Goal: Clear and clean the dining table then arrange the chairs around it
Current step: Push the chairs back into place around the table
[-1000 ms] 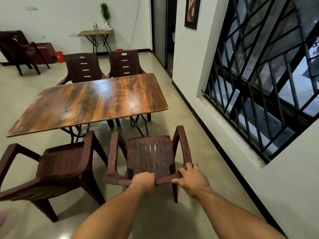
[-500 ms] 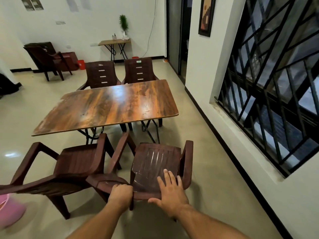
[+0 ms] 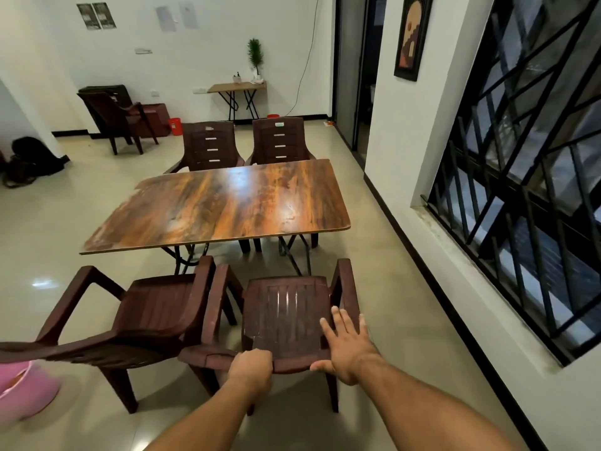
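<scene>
A brown plastic armchair (image 3: 286, 307) stands right in front of me, facing the wooden dining table (image 3: 227, 203). My left hand (image 3: 252, 367) is closed around the top edge of its backrest. My right hand (image 3: 346, 346) lies flat on the backrest's right part with fingers spread, thumb hooked under the top edge. A second brown chair (image 3: 153, 317) stands close beside it on the left, their armrests almost touching. Two more brown chairs (image 3: 208, 146) (image 3: 279, 139) sit tucked at the table's far side. The tabletop is bare and glossy.
A white wall with a barred window (image 3: 527, 177) runs along the right. A pink bucket (image 3: 22, 388) sits on the floor at lower left. Stacked chairs (image 3: 113, 115), a small side table (image 3: 237, 87) with a plant, and a dark bag (image 3: 35, 157) stand at the back.
The chair has slid forward toward the table and turned to sit square beside its neighbour. My right hand went from gripping the backrest's edge to lying flat on it. The left grip stays.
</scene>
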